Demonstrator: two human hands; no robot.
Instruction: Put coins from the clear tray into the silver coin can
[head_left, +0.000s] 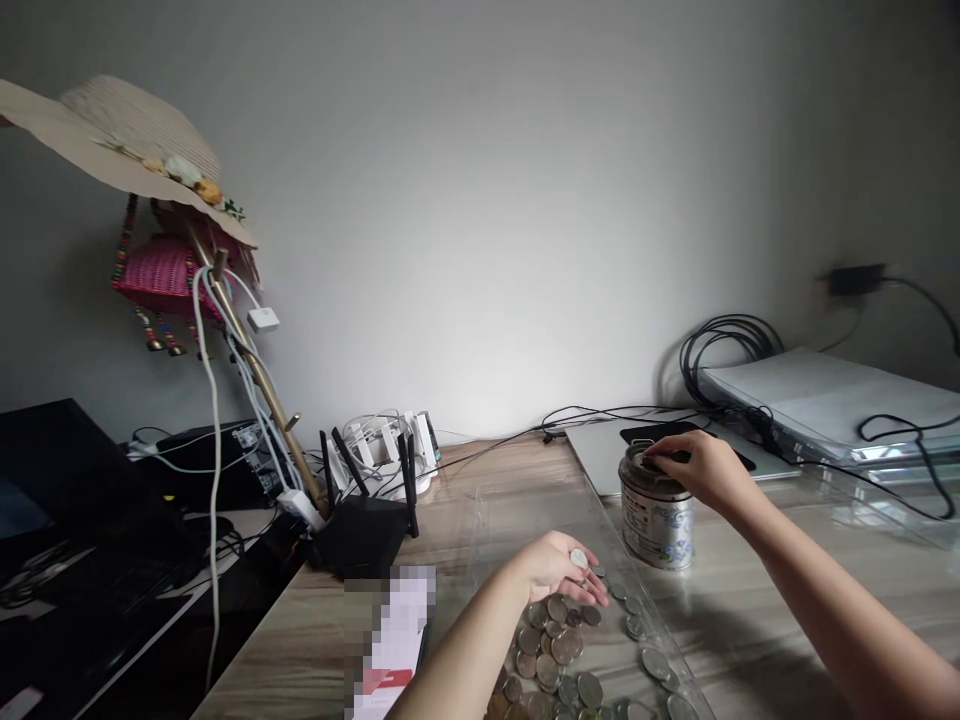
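My left hand [562, 568] is palm up over a clear plastic tray [544, 515], fingers loosely curled, holding a silver coin [578, 559]. Beneath and in front of it, many loose coins [553, 645] lie spread in the tray, some along its right side. My right hand [694, 465] is at the top of a round metal tin [657, 525] with a printed blue floral pattern. Its fingertips are pinched together over the tin's lid, and whatever is between them is hidden. The tin stands upright, just right of the tray.
Behind the tin lies a flat silver laptop [596, 455]. A black router [364, 535] with antennas and a phone-like slab [397, 640] are on the left. Stacked clear cases [840, 405] and coiled black cables [727, 345] sit back right. A stand holds a straw hat [142, 130].
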